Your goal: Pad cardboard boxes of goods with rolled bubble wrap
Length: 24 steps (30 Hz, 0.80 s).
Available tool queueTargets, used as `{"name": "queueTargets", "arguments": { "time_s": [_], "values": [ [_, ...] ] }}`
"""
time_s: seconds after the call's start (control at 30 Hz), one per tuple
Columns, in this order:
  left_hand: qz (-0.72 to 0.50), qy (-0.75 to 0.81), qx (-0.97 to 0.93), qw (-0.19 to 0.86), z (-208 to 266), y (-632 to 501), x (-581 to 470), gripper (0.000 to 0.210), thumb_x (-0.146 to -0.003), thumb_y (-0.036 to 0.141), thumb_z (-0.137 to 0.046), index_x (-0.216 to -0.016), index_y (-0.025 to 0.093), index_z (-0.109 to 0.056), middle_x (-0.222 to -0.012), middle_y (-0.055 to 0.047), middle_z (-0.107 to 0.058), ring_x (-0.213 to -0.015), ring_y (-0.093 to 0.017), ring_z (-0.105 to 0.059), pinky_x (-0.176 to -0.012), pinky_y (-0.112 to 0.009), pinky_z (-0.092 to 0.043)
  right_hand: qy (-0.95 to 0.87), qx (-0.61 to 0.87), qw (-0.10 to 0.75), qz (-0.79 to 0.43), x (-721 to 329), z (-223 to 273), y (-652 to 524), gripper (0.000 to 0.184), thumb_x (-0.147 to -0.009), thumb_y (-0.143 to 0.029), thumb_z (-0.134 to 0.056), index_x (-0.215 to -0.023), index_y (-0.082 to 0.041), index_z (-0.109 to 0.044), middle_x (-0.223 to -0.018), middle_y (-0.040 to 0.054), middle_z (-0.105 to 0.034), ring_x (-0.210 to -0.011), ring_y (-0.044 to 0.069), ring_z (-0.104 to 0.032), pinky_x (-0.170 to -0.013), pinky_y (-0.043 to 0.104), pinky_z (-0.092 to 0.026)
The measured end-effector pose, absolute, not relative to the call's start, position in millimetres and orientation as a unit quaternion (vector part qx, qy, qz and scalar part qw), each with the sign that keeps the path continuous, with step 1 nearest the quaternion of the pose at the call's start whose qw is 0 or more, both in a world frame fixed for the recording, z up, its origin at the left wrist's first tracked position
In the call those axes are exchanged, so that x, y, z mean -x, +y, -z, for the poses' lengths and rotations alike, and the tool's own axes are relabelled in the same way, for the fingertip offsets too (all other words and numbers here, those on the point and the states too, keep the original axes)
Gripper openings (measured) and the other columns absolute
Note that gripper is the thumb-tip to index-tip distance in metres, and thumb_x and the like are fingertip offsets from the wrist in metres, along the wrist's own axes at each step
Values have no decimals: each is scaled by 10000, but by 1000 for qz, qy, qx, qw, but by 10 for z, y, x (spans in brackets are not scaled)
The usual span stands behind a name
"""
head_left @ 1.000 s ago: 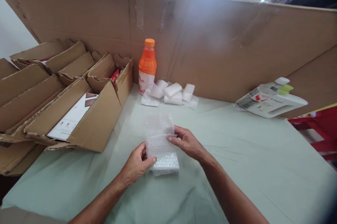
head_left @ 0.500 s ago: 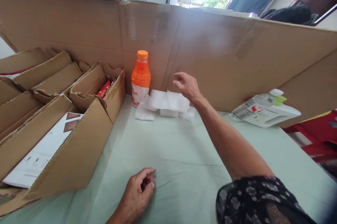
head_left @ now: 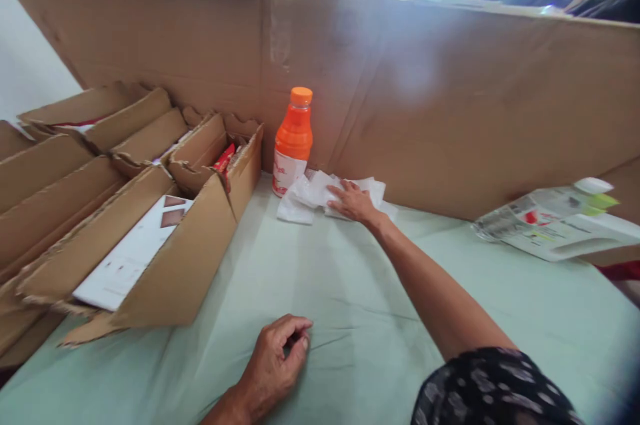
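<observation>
My right hand (head_left: 353, 201) lies on a pile of white, translucent plastic packets (head_left: 313, 190) at the back of the table, its fingers spread over them and not closed round any. The packets rest against the foot of an orange bottle (head_left: 293, 142) with an orange cap and a white label. Near the front edge, my left hand (head_left: 277, 357) rests on its side on the green cloth (head_left: 370, 338). Its fingers are loosely curled, with a gap between thumb and forefinger, and nothing shows in it.
Cardboard bins (head_left: 165, 292) stand at the left, one with a white printed box (head_left: 131, 258), another with a red packet (head_left: 225, 157). A clear bottle (head_left: 530, 214) and a white jug (head_left: 570, 236) lie at the right. A cardboard wall (head_left: 450, 98) closes the back.
My right hand has come down from above the packets onto them and pressed them out of shape. My left hand has stayed on the cloth. The view has turned a little left.
</observation>
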State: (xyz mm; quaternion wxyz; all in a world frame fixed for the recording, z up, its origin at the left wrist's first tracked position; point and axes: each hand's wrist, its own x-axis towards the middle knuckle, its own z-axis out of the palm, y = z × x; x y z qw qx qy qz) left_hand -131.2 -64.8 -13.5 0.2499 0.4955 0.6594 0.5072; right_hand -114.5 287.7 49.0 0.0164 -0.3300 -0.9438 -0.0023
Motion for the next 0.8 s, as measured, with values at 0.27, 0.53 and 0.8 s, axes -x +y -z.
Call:
{"name": "queueTargets", "arguments": {
  "time_s": [0.27,0.53,0.8],
  "values": [
    [-541,733,-397,110,23,-1620,1731,229,-933,225,-540,-1107,238,-688,-835,-31,-715,-769,-155,-702,-721,-231,-577,-941,224,239,-88,1198,-1048,2126,409,-934,-352,-501,-1289,-224,-657,-1182,119,-718,-1033,301,-673,-932,496,-500],
    [-537,809,-232,59,277,-2221,1939,289,-918,362,-586,-1147,216,-681,-966,-71,-707,-891,-211,-710,-786,-300,-599,-991,-33,98,-83,2322,-1510,765,540,-914,-210,-561,-1442,-306,-500,-1075,29,-743,-879,199,-681,-643,258,-411],
    [-580,805,-120,21,393,-2397,1962,570,-872,510,-622,-1346,216,-506,-1306,-131,-593,-1087,-276,-645,-927,-413,-565,-992,-35,117,-9,1751,-1695,247,189,-905,-131,-549,-821,-224,-690,-626,14,-680,-530,152,-551,-537,294,-294]
  ]
}}
